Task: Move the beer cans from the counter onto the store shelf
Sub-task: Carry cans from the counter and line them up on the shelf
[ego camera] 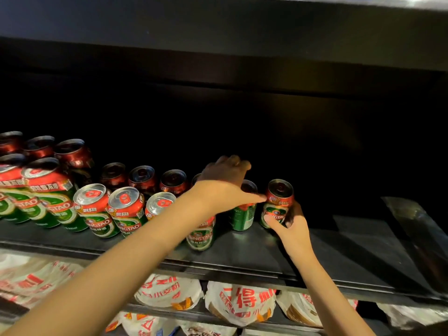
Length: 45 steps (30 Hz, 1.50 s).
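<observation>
shelf: dark store shelf (339, 253), cans standing along its left and middle, right part bare
right hand: right hand (294, 220) grips the rightmost beer can (277, 202); thumb across the green label at front, fingers wrapped round the far side
rightmost can: upright, base on the shelf board, red top band, green body, end of the row
left hand: left hand (225, 183) reaches over the row, palm down, thumb stretched out to the right with its tip at the rightmost can's red band; fingers curled downward behind the cans, blurred, cannot tell if they hold anything
neighbour can: green can (242, 214) just left of the held one, partly under the left hand
front row: green-red cans (126, 209) standing left of the forearm, touching side by side
back row: dark red cans (143, 178) behind them
far left: taller cans (51, 190) in a cluster
below: white bags with red print (240, 304) on the lower shelf
</observation>
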### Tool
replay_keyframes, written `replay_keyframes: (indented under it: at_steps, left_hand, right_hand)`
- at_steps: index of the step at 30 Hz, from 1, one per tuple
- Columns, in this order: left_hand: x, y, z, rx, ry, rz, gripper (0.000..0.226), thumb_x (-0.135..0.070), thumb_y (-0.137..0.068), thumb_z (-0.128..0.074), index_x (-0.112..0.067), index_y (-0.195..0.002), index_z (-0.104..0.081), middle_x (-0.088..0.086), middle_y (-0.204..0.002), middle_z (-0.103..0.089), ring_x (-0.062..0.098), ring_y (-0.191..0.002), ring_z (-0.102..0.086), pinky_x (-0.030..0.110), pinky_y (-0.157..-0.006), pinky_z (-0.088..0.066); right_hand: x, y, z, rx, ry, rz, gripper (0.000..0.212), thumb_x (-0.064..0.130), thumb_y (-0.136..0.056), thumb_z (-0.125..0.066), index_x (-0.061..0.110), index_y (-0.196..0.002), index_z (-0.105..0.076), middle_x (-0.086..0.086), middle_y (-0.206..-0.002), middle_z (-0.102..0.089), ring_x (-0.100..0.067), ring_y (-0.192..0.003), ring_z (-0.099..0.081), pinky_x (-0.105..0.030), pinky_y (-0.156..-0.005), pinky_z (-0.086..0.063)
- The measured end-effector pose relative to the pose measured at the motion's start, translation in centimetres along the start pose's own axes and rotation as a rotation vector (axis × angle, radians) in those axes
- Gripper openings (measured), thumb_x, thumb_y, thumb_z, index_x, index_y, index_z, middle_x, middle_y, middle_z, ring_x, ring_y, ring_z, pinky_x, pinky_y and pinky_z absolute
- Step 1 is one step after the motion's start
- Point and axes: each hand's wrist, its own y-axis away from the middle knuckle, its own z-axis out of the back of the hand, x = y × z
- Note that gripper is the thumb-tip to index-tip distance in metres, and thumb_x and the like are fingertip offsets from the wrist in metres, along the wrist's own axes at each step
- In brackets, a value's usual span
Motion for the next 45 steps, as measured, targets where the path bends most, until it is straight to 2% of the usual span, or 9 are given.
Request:
replay_keyframes:
  at_steps: [4, 8, 13, 22, 25, 28, 32, 37, 45]
  left_hand:
    - [1.0, -1.4, -0.9, 0.088, -0.065, -0.081, 0.069, -0.074, -0.069, -0.058, -0.019, -0.109, -0.052, -0.002, -0.110, -0.058, 0.016, -0.093, -0.054, 0.027, -0.073, -0.042]
    - [1.3, -1.5, -0.4, 0.134, 0.161, -0.107, 0.042, -0.052, -0.071, -0.072, -0.021, -0.096, -0.057, -0.006, -0.095, -0.061, 0.012, -0.084, -0.056, 0.025, -0.068, -0.046]
    - [2.4, -1.6, 0.2, 0.217, 0.241, -0.131, 0.047, -0.034, -0.072, -0.077, -0.017, -0.113, -0.060, 0.000, -0.108, -0.065, 0.015, -0.095, -0.060, 0.029, -0.084, -0.051]
    - [3.5, -3.0, 0.1, 0.321, 0.247, -0.182, 0.064, -0.010, -0.077, -0.072, -0.018, -0.135, -0.045, 0.001, -0.138, -0.047, 0.015, -0.126, -0.044, 0.018, -0.095, -0.034]
    - [3.3, -3.2, -0.1, 0.363, 0.272, -0.170, 0.069, -0.016, -0.079, -0.072, -0.020, -0.139, -0.039, 0.001, -0.142, -0.042, 0.016, -0.129, -0.041, 0.020, -0.097, -0.034]
    - [3.1, -3.2, -0.6, 0.289, 0.266, -0.130, 0.074, -0.043, -0.077, -0.071, -0.022, -0.140, -0.036, -0.002, -0.142, -0.042, 0.015, -0.126, -0.043, 0.020, -0.091, -0.035]
    - [2.9, -3.2, -1.9, 0.142, 0.092, -0.096, 0.071, -0.067, -0.070, -0.063, -0.021, -0.122, -0.051, -0.003, -0.120, -0.056, 0.014, -0.103, -0.053, 0.026, -0.083, -0.045]
    - [3.2, -3.4, -1.9, 0.090, 0.131, -0.105, 0.058, -0.057, -0.069, -0.070, -0.020, -0.112, -0.057, -0.003, -0.106, -0.063, 0.009, -0.088, -0.054, 0.029, -0.079, -0.051]
    - [4.1, -3.2, -1.4, 0.135, 0.267, -0.152, 0.065, -0.033, -0.074, -0.076, -0.020, -0.132, -0.049, -0.002, -0.131, -0.054, 0.015, -0.118, -0.051, 0.020, -0.088, -0.039]
  right_hand:
    - [-0.1, 0.2, 0.0, -0.004, -0.013, -0.015, 0.057, 0.010, -0.077, -0.075, 0.017, -0.125, -0.047, 0.004, -0.110, -0.064, -0.007, -0.102, -0.062, -0.024, -0.087, -0.050]
    - [-0.1, 0.2, -0.3, -0.017, -0.011, -0.025, 0.058, 0.013, -0.075, -0.077, 0.018, -0.125, -0.048, 0.005, -0.110, -0.064, -0.007, -0.102, -0.062, -0.026, -0.088, -0.050]
    - [0.1, 0.0, -0.8, 0.005, -0.007, -0.020, 0.059, 0.010, -0.074, -0.077, 0.017, -0.126, -0.048, 0.003, -0.112, -0.064, -0.009, -0.104, -0.062, -0.028, -0.091, -0.050]
    - [0.1, -0.3, -1.5, 0.012, -0.022, -0.001, 0.056, 0.007, -0.074, -0.077, 0.020, -0.122, -0.049, 0.000, -0.113, -0.064, -0.013, -0.105, -0.062, -0.035, -0.093, -0.050]
    - [0.0, -0.2, -1.5, 0.018, -0.017, 0.003, 0.057, 0.008, -0.075, -0.076, 0.025, -0.121, -0.047, 0.006, -0.112, -0.063, -0.007, -0.105, -0.061, -0.029, -0.092, -0.050]
    - [-0.2, -0.2, -1.5, 0.037, 0.010, 0.004, 0.062, 0.011, -0.074, -0.078, 0.026, -0.124, -0.046, 0.009, -0.114, -0.062, -0.004, -0.105, -0.061, -0.025, -0.092, -0.049]
    - [-0.6, -0.3, -1.4, 0.033, 0.033, 0.000, 0.065, 0.016, -0.071, -0.081, 0.027, -0.125, -0.046, 0.006, -0.116, -0.062, -0.006, -0.107, -0.061, -0.027, -0.092, -0.049]
    - [-0.8, -0.4, -1.3, 0.042, 0.035, -0.002, 0.066, 0.020, -0.071, -0.082, 0.026, -0.126, -0.047, 0.007, -0.116, -0.063, -0.006, -0.106, -0.061, -0.026, -0.092, -0.050]
    - [-0.7, -0.3, -1.4, 0.036, 0.028, -0.001, 0.066, 0.019, -0.071, -0.081, 0.030, -0.125, -0.045, 0.004, -0.118, -0.062, -0.007, -0.108, -0.060, -0.024, -0.091, -0.048]
